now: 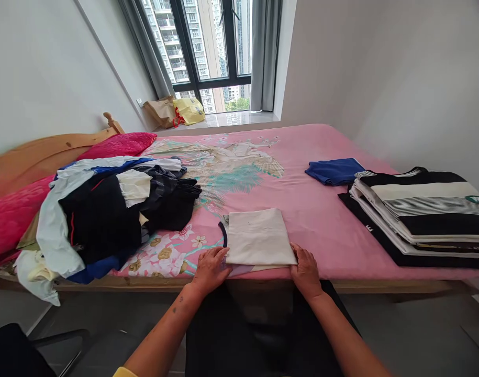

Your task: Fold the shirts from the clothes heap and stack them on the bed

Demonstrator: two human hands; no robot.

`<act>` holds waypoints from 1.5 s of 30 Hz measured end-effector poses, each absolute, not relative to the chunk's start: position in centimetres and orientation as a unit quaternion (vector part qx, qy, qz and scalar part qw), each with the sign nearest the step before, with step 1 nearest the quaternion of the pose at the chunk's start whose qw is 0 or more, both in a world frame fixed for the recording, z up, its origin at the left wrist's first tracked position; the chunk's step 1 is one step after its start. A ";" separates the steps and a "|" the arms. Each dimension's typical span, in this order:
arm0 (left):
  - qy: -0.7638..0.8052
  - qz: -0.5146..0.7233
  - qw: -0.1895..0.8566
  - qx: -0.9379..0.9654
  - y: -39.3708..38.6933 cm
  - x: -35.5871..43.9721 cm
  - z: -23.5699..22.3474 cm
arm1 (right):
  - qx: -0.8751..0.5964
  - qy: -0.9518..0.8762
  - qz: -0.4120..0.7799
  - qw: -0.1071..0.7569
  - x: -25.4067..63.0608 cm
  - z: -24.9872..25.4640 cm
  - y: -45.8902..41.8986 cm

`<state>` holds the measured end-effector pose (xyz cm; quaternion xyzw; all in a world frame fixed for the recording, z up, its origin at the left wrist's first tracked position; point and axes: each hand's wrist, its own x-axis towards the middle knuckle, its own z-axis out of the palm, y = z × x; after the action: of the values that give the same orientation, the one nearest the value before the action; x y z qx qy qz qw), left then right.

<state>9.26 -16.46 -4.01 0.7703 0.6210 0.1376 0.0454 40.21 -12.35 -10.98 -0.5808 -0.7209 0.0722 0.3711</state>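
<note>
A cream T-shirt point(258, 238), folded into a near-square, lies flat at the front edge of the bed. Its dark curved neckband pokes out at the left side. My left hand point(211, 269) grips the near left corner, fingers closed on the cloth. At the near right corner, my right hand point(305, 268) pinches the fabric, its fingertips partly hidden. A strip of lilac and cream cloth shows under the near edge between the hands.
To the left is a loose heap of clothes point(106, 209) beside red pillows point(21, 222). Folded clothes are stacked point(427, 209) at the right, with a folded blue garment point(333, 172) just behind. Bags point(190, 110) stand on the windowsill; a chair point(17, 351) is at lower left.
</note>
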 end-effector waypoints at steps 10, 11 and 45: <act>0.577 0.205 0.024 0.791 -20.4 8.6 -4.5 | -0.480 -0.776 0.097 0.398 36.3 -4.8 -15.9; 0.576 0.207 0.025 0.790 -20.5 8.9 -4.7 | -0.450 -0.793 0.124 0.393 34.9 -4.1 -16.0; 0.701 0.225 0.301 0.606 3.5 8.6 -3.4 | -0.419 -0.745 0.285 0.434 26.5 -3.5 -12.7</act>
<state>8.56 3.48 -3.40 0.6060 0.7010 0.2249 0.3014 26.47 -12.74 -3.47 -0.4192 -0.7446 0.2854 0.4341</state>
